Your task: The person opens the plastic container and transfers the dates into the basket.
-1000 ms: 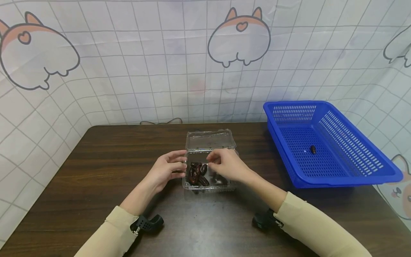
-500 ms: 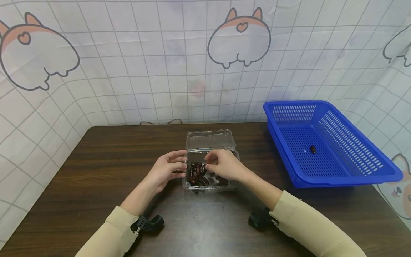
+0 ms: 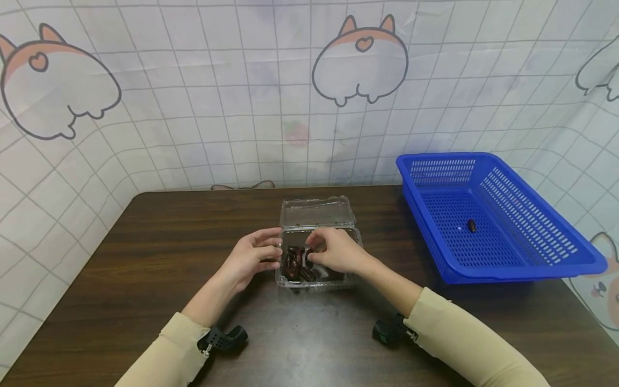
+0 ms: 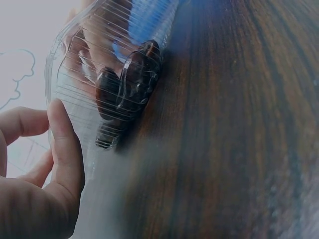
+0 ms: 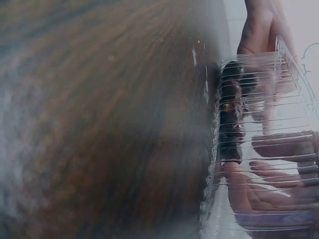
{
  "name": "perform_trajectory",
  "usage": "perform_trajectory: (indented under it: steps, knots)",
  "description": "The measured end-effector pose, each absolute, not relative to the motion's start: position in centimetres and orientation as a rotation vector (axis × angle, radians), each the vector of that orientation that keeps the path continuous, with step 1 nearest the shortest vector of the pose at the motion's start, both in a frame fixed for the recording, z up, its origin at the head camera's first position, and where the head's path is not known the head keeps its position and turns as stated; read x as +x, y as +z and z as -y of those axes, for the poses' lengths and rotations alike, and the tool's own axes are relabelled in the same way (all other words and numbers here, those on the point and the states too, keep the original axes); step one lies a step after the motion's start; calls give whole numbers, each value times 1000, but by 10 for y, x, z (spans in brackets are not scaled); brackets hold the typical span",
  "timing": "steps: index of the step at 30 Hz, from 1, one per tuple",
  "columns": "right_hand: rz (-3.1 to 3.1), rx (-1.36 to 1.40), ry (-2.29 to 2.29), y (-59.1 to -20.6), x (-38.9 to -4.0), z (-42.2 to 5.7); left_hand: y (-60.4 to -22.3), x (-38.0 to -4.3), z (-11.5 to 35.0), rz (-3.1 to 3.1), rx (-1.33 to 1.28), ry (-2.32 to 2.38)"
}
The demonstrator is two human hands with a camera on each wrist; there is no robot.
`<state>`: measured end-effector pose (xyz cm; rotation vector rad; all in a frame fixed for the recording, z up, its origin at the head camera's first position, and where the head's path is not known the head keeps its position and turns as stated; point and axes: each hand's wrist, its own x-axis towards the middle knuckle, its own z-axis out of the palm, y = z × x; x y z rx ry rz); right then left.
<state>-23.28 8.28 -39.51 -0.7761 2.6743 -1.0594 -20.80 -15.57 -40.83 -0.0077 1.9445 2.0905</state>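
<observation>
A clear plastic clamshell box (image 3: 349, 285) stands with its lid tipped back at the table's middle. Several dark brown dates (image 3: 294, 263) lie in its left half. With spread fingers my left hand (image 3: 249, 255) touches the box's left side; the left wrist view shows the thumb (image 4: 65, 144) against the clear wall. Inside the box, my right hand (image 3: 338, 250) has thumb and forefinger curled at a date (image 3: 308, 257), pinching it beside the pile. Through the ribbed wall in the right wrist view, the fingers (image 5: 239, 189) reach the dates' end.
To the right stands a blue perforated plastic basket (image 3: 430, 269) with a single date (image 3: 472, 226) on its floor. The dark wooden table (image 3: 193, 215) runs back to a wall covering with a grid and cartoon prints. A thin cord (image 3: 242, 187) shows at the back edge.
My right hand has moved slightly left and down to the date on the pile's right side, and its fingertips have closed on it. The left hand stays at the box.
</observation>
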Motion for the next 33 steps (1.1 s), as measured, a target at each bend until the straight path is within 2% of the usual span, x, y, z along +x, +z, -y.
perform_trajectory:
  steps: [33]
  knots:
    - [-2627, -854, -897, -398, -233, -79, -409, -207, 155, -1931, 10, 2114]
